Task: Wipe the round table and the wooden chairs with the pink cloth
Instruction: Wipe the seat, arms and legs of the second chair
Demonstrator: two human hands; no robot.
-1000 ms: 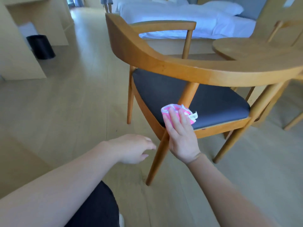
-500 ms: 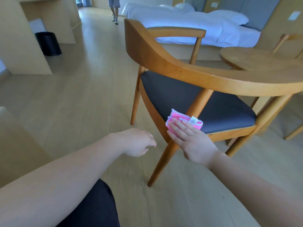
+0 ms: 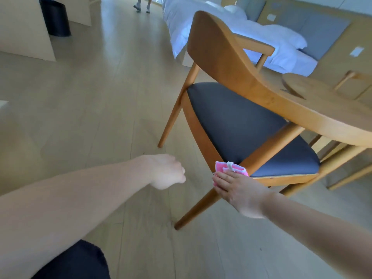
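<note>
A wooden chair [image 3: 225, 57] with a dark grey seat stands before me, its curved back towards me. My right hand [image 3: 239, 190] presses the folded pink cloth [image 3: 231, 170] with straight fingers against the chair's rear leg, just below the seat rail. Only the cloth's upper edge and white tag show above the fingers. My left hand [image 3: 167, 172] hangs in the air left of that leg, fingers loosely curled, holding nothing. The round wooden table [image 3: 308, 87] sits beyond the chair at the right.
A second wooden chair [image 3: 350, 77] stands behind the table at the right edge. A bed with white bedding [image 3: 277, 41] lies at the back. A black bin [image 3: 54, 17] stands top left by a cabinet. A person's legs [image 3: 143, 5] are at the top.
My right hand has slid the cloth down along the chair's rear leg towards the seat rail. The view has tilted and swung. My left hand has stayed beside the leg.
</note>
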